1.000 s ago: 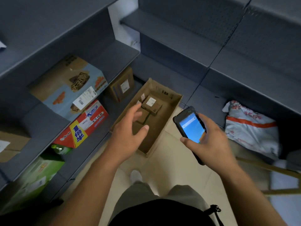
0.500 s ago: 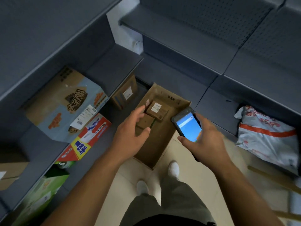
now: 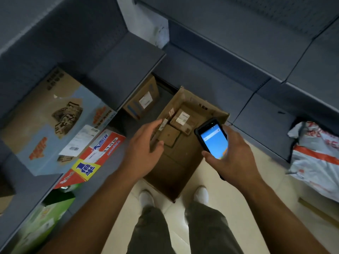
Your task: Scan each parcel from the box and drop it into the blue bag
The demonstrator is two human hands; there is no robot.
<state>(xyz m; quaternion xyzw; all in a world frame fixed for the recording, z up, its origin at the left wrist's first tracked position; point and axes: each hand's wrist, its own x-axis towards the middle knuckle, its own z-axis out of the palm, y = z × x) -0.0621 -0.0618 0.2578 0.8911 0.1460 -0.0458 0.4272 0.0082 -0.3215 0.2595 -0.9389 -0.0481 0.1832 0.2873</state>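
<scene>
Floor [image 3: 211, 179] between shelves [image 3: 128, 70], left grip [image 3: 145, 143] spread above box [image 3: 183, 167], right grip [image 3: 233, 156] clamping scanner [image 3: 213, 139]

A person, viewed from a camera on their own head looking down, has bare forearms [image 3: 102, 197] leading to the left hand [image 3: 145, 143] and right hand [image 3: 233, 154], and wears loose, creased olive-grey trousers [image 3: 146, 233] with plain white shoes [image 3: 145, 197].

An open brown cardboard box [image 3: 176, 167] holds at its far end a white-labelled brown parcel [image 3: 180, 117] just beside a plain brown parcel [image 3: 169, 135], both flat, with a black blue-screened handheld scanner [image 3: 213, 139] over its right wall.
</scene>
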